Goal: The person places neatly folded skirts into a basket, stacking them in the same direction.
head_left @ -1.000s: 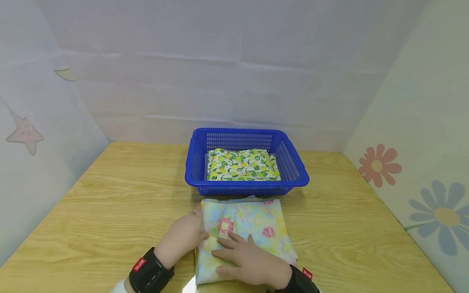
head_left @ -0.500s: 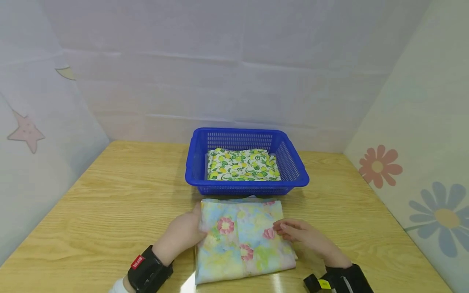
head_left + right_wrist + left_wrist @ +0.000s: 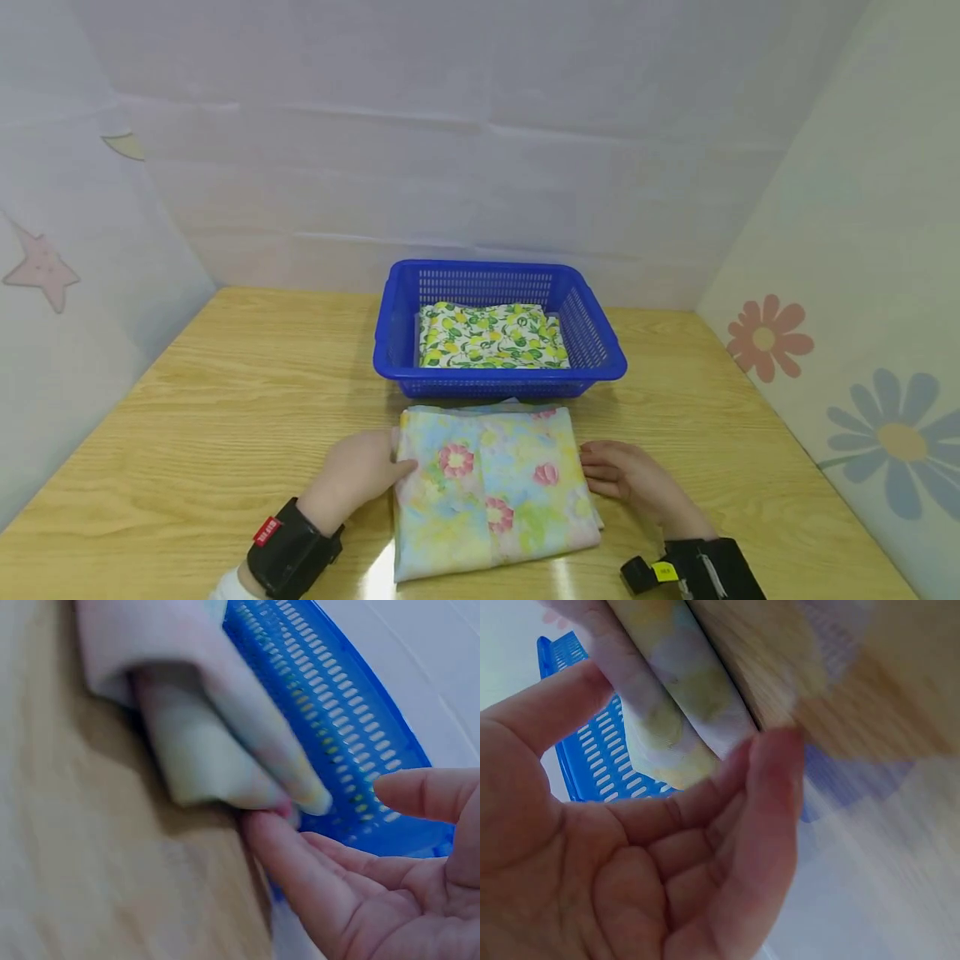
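Observation:
A folded pastel cloth (image 3: 491,492) with pink flowers lies on the wooden table (image 3: 225,400), just in front of a blue basket (image 3: 390,350). My left hand (image 3: 360,475) is against the cloth's left edge. In the left wrist view its thumb (image 3: 547,705) lies on top of the cloth (image 3: 675,697) and its fingers (image 3: 772,772) touch the lower edge. My right hand (image 3: 622,475) is at the right edge. The right wrist view shows its fingers (image 3: 300,862) straight, their tips touching the cloth (image 3: 202,750), with the thumb held apart.
A folded lemon-print cloth (image 3: 487,335) lies inside the blue basket, whose slotted wall (image 3: 337,697) rises close behind the pastel cloth. Pale walls with star and flower stickers close in the table on three sides. Bare wood lies left and right of the cloth.
My right hand has slid off the top of the pastel cloth and now sits at its right edge. The left hand has stayed at the left edge.

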`<state>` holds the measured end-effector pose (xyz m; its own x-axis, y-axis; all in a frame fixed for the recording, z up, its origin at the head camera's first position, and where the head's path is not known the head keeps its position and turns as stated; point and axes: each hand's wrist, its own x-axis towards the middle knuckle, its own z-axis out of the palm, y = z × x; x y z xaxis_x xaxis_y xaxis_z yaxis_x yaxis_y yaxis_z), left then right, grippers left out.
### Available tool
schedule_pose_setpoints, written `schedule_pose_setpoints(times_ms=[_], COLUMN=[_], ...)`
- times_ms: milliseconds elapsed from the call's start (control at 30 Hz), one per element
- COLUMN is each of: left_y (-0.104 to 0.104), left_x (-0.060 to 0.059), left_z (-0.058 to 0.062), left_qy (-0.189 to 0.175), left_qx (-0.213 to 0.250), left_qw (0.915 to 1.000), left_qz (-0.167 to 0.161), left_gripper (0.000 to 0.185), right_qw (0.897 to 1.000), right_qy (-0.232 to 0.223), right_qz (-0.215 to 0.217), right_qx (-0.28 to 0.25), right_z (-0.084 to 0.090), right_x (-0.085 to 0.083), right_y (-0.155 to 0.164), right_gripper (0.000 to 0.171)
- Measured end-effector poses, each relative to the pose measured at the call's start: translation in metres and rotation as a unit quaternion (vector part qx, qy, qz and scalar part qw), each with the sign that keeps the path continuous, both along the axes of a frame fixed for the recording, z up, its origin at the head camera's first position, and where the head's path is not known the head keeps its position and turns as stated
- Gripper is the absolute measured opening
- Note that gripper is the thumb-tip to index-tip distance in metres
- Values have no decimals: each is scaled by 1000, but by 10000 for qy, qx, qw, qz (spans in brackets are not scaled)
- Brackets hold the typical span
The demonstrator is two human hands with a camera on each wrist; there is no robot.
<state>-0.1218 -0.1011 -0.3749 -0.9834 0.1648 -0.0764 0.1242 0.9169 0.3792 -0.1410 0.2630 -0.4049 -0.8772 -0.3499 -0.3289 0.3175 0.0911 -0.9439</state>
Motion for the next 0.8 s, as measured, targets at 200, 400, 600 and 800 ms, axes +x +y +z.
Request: schedule_pose_setpoints(times_ms=[200, 400, 600, 800], left_y=[0, -1, -5, -5], left_x=[-3, -5, -9, -13], left_z=[-3, -6, -9, -13], left_qy=[-327, -663, -1014, -1943], left_qx=[363, 1075, 1892, 3417], left_qw=[9988, 9919, 9753, 9102], left_qz=[-58, -122, -526, -1303], left_gripper=[24, 25, 37, 55], right_qw=[9989, 9958, 9921, 9900], right_qy=[-12, -119, -280, -546], right_qz=[435, 747, 873, 721], right_qx=[-170, -513, -856, -1085], right_z=[-11, -18, -23, -25], right_x=[-1, 0, 3, 6], right_y=[-8, -11, -18, -25], right_gripper=[49, 51, 39, 55])
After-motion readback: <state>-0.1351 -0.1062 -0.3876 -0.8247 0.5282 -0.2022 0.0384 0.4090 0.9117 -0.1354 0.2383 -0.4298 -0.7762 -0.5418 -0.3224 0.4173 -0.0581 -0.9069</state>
